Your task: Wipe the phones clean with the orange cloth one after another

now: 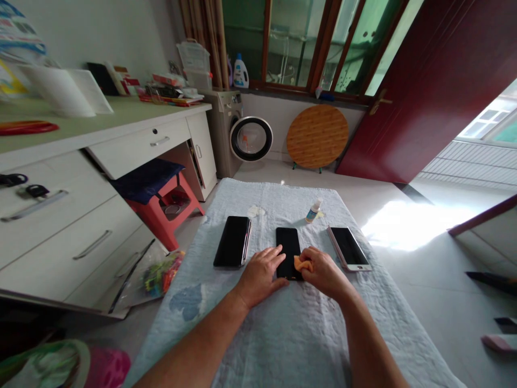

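Note:
A black phone (288, 245) lies flat on the cloth-covered table (283, 199), screen up. My left hand (262, 274) rests at its left edge, fingers apart, with the fingertips touching it. My right hand (323, 271) is closed on an orange cloth (302, 263), which presses on the phone's right side. To the left is a larger black phone, or a stack of phones (232, 242). A white-framed phone (350, 248) with a pinkish edge lies to the right. Behind the middle phone stands a small spray bottle (313, 212) with a white top.
At the left are a white desk (141, 139), a red stool (174, 213) and a clear bag of colourful items (161, 274). A washing machine (226, 129) with its door open, a round wooden board (317, 136) and a red door (412, 81) are farther back.

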`<state>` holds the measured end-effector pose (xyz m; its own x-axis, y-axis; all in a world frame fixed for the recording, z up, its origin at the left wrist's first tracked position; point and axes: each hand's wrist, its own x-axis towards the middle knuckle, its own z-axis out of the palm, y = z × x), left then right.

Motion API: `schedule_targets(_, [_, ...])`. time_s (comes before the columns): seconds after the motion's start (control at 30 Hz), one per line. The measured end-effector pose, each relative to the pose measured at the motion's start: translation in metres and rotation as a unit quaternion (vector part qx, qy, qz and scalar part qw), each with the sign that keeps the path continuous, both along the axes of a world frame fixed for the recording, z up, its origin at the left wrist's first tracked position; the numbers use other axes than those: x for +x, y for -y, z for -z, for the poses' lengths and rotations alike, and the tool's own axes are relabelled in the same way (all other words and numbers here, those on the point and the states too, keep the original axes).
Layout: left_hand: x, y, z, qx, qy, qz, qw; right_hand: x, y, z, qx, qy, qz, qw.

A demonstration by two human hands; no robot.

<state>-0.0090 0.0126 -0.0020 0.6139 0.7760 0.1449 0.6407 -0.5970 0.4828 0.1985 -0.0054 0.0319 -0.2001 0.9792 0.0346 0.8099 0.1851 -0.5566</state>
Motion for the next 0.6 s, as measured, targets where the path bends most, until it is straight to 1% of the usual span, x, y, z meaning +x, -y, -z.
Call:
schedule_targets(0.1, [0.001,0.001,0.001,0.021,0.004,0.001,1.0,-0.004,-0.007,0.016,0.074,-0.042,0.091,0.992])
schedule_targets(0.17, [0.001,0.002,0.001,0.027,0.004,0.004,1.0,-0.006,-0.011,0.026,0.093,-0.045,0.112,0.988])
schedule_targets(0.27, [-0.002,0.002,0.0,0.031,0.009,0.008,0.999,-0.008,-0.014,0.035,0.099,-0.036,0.087,0.991])
schedule_targets(0.4, [-0.003,0.004,-0.001,0.044,0.032,0.014,0.998,-0.01,-0.013,0.034,0.111,-0.004,0.043,0.993])
schedule_targets(0.6, [0.002,0.007,-0.001,0.064,0.06,0.049,0.995,-0.011,-0.012,0.034,0.114,-0.006,0.021,0.993])
